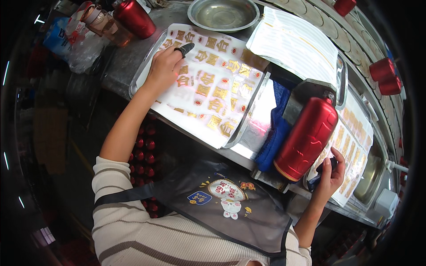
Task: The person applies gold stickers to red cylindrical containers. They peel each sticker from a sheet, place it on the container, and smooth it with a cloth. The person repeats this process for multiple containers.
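My left hand (165, 68) is over the left part of a white sheet (182, 95) printed with gold characters and small red ovals. A black finger cover (185, 49) is on one outstretched finger, whose tip is at the gold pieces; the other fingertips are partly hidden. A glossy red bottle (306, 137) with a raised pattern lies tilted on a metal holder (290, 108), its neck away from me. Beside the bottle's lower end, my right hand (330, 177) has thumb and forefinger apart. Something dark shows between them, which I cannot make out.
The sheet lies on a metal tray (133, 86). A blue cloth (273, 133) is beside the holder. Behind are a steel bowl (224, 15) and a stack of white sheets (293, 42). More gold-printed sheets (350, 142) lie at right. Another red bottle (134, 20) stands far left.
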A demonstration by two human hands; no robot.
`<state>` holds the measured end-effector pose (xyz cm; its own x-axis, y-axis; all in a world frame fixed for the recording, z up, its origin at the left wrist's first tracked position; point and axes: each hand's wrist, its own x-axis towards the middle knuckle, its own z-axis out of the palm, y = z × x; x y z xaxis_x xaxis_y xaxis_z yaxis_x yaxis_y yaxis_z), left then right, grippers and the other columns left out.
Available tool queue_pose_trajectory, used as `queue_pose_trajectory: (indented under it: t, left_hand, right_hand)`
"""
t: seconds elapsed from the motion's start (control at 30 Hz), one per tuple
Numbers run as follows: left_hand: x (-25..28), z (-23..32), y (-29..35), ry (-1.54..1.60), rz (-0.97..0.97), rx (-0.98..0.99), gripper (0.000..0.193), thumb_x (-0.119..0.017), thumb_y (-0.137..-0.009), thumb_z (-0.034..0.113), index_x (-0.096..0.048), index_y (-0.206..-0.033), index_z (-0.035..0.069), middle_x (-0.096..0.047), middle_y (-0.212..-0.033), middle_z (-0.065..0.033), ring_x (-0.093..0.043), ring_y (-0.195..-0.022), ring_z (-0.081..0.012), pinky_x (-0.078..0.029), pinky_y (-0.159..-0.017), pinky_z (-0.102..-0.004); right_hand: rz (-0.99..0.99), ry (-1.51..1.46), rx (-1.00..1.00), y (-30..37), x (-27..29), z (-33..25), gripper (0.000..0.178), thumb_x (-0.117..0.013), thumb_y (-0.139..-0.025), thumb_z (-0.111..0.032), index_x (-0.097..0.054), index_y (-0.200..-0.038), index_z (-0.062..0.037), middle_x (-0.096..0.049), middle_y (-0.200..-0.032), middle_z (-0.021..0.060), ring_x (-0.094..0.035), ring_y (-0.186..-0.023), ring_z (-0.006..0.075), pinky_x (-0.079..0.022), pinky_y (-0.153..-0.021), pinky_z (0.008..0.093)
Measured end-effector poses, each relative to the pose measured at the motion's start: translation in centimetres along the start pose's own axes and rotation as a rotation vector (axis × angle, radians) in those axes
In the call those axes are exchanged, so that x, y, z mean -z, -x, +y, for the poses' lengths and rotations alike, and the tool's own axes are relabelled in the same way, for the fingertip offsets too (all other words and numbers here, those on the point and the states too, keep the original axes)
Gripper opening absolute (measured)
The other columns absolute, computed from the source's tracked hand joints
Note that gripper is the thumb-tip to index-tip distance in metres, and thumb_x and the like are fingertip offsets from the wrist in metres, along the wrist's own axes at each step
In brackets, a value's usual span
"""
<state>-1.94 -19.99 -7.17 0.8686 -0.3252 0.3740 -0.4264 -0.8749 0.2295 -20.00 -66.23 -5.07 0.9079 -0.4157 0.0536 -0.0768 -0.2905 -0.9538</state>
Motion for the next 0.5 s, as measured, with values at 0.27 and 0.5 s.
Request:
queue_pose_trajectory:
  t: [0.27, 0.5]
  left_hand:
    - [-0.1, 0.1, 0.7, 0.332, 0.087, 0.27, 0.014, -0.068, -0.08, -0.003, -0.061, -0.093, -0.006, -0.06, -0.091, -0.0176, -0.062, -0.08, -0.0343, -0.05, -0.072, -0.0383]
    - [0.0, 0.2, -0.8, 0.23, 0.144, 0.12, 0.012, -0.068, -0.08, -0.003, -0.059, -0.088, -0.006, -0.06, -0.088, -0.0168, -0.062, -0.078, -0.0336, -0.05, -0.072, -0.0372]
  right_hand:
    - [-0.026, -0.031, 0.021, 0.0, -0.2, 0.0, 0.028, -0.062, -0.093, -0.004, -0.063, -0.12, -0.0012, -0.048, -0.072, -0.0041, -0.046, -0.064, 0.0044, -0.037, -0.058, 0.0187]
    - [-0.018, -0.101, 0.036, 0.6, -0.1, 0.3, 0.029, -0.062, -0.092, -0.003, -0.062, -0.121, -0.0026, -0.049, -0.077, -0.004, -0.046, -0.066, 0.0041, -0.038, -0.061, 0.0183]
